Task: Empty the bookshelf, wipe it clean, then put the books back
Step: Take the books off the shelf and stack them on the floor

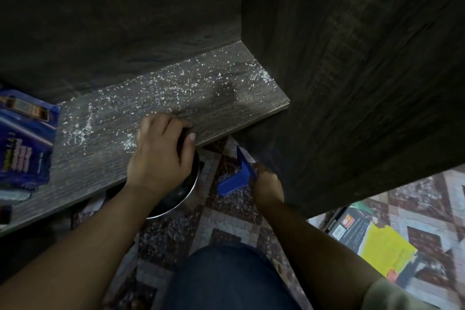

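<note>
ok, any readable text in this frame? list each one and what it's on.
Nothing is legible.
Blue book on the shelf: pale lettering, too blurred to read.
Dark book on the floor: sticker and label print too small to read.
Yellow cover next to it: faint print, unreadable.
Blue tool in the right hand, metal bowl in the left hand: no markings visible.
</note>
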`<state>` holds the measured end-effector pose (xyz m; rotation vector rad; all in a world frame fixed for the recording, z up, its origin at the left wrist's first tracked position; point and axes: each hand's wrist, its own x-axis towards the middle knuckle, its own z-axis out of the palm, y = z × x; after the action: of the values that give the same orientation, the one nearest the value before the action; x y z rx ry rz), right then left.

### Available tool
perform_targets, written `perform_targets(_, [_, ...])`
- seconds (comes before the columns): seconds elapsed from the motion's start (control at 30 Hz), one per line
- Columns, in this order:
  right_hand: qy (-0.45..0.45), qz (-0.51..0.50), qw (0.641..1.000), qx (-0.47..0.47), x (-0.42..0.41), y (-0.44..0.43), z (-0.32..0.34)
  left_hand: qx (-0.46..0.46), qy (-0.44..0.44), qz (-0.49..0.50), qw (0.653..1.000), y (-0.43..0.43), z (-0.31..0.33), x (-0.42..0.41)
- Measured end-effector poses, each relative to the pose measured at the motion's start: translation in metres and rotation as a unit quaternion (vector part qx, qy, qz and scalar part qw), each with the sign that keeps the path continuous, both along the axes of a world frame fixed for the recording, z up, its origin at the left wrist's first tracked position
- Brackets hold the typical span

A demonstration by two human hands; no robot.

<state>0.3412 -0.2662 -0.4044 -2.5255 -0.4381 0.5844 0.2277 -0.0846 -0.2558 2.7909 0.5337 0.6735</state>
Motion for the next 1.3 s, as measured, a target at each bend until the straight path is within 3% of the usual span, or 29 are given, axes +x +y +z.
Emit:
perform_targets(0.3, [-0.144,0.161,0.974,-0.068,-0.016,-0.006,0.144,-0.042,0.044,0.01,0.998,-0.02,0.038,-0.03])
perform_targets(0.67, [-0.199,0.236,0.951,0.034,-0.091,0.043,0.315,0.005,-0.02,0.152,0.988,-0.004,0.131,-0.14])
perform_targets(0.9, [-0.229,0.3,0.925,0.042,-0.145,0.082,0.369,0.074,-0.033,0.222,0.972,0.039,0.189,-0.211])
perform_targets(1.13, [-0.257,0.421,0.866,0.084,-0.185,0.145,0.378,0.162,-0.021,0.271,0.949,0.067,0.229,-0.248])
perform_targets(1.3, [-0.264,0.483,0.83,0.093,-0.199,0.19,0.373,0.108,-0.007,0.266,0.958,0.083,0.228,-0.26])
